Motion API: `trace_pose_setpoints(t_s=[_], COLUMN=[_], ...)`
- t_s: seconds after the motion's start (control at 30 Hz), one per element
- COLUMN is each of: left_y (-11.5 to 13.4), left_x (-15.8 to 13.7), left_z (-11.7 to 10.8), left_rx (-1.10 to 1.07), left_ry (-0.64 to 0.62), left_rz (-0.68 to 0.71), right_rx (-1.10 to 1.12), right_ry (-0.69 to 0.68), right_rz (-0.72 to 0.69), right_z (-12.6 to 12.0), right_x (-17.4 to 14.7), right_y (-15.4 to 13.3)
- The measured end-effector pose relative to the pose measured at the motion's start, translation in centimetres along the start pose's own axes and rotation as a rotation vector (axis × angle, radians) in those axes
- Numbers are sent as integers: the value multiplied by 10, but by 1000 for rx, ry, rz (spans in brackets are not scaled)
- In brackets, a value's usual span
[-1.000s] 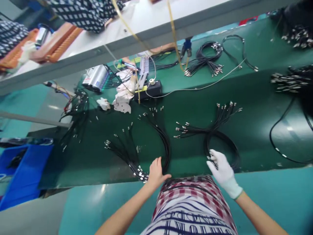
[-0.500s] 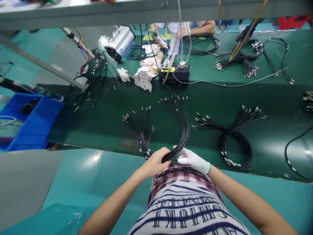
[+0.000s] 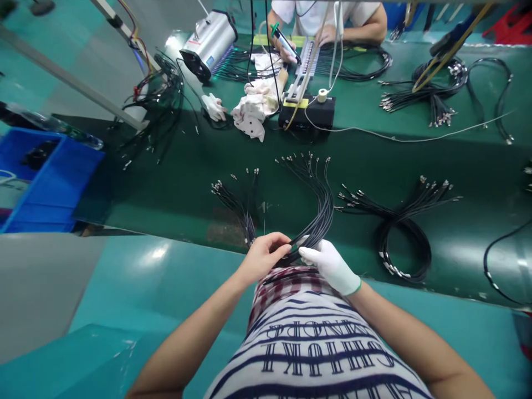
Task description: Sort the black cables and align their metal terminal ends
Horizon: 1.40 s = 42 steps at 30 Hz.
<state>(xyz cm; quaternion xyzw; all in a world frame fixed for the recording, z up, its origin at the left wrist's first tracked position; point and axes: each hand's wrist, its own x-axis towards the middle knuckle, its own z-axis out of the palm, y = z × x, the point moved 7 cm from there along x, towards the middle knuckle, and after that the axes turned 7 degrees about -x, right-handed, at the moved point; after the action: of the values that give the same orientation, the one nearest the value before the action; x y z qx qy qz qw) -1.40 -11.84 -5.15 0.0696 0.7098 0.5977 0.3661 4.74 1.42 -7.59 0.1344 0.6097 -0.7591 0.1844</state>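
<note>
A bundle of thin black cables (image 3: 323, 213) with metal end connectors curves over the near edge of the bench in front of me. My bare left hand (image 3: 266, 257) closes its thumb and fingers around the bundle's near part. On the other side my right hand (image 3: 330, 266), in a white glove with a green cuff, grips the same cables with its thumb across them. Left of the bundle fan out more cable ends (image 3: 233, 202), partly hidden behind my left hand. To the right, another cable bundle (image 3: 426, 249) lies looped with white labels on it.
Across the green bench (image 3: 174, 188) a co-worker's hand (image 3: 286, 52) holds a syringe-like tool (image 3: 286, 41). A black box (image 3: 307, 113), crumpled white gloves (image 3: 257, 102) and a silver machine (image 3: 210, 41) stand or lie there. A blue bin (image 3: 54, 177) is at the left.
My right hand has moved up onto the cables and now grips them. The cable bundle sits slightly further right in view. My view has tilted down from the overhead shelf, revealing more of the co-worker.
</note>
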Motion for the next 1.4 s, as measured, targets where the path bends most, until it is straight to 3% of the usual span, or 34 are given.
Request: trace_pose_setpoints(t_s=[0.13,0.3,0.47,0.67,0.93,1.13,1.4], left_y=[-8,-3,5,6,2,1,3], left_x=[3,3,-2,-6,-6,-7,-7], left_z=[-2,-11,-14,2,-6,-6,1], left_rx=[-221,-272,-179,97,7,6,45], left_ry=[-31,-2,14,-114,-101,-113,-131], left_rz=[-109,-102,-69,-84,-117,-142,-162], right_rx=[52,133,141,107,128,173,149], right_ry=[8,45,56,78,24,42,-24], right_rz=[14,69,95,22,-2,56,-44], right_z=[2,-2,-4,-5,-1,-2,5], right_x=[2,0,-1,0,-2,-4,-2], right_y=[6,17,23,25,18,21,7])
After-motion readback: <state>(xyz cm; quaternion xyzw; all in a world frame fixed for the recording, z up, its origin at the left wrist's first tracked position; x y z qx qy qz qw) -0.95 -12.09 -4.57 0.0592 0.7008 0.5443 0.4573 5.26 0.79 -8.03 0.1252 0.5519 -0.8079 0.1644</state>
